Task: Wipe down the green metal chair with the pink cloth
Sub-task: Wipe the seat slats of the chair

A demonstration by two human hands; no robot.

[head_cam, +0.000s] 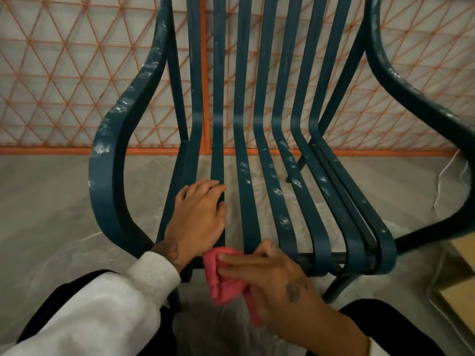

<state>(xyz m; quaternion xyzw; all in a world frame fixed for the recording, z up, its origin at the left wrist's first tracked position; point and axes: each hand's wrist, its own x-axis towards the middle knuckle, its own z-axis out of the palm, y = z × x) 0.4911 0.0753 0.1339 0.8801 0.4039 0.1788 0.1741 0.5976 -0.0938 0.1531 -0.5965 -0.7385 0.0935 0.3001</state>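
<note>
pink cloth (226,278) at the front edge of the green chair (243,155)
my right hand (272,276) pinches the bunched cloth against the seat's front rail; my left hand (199,214) rests, fingers relaxed, on the seat slats just behind it.

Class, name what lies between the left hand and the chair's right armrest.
Green seat slats smudged white, with gaps showing the floor; seen in the head view.
</note>
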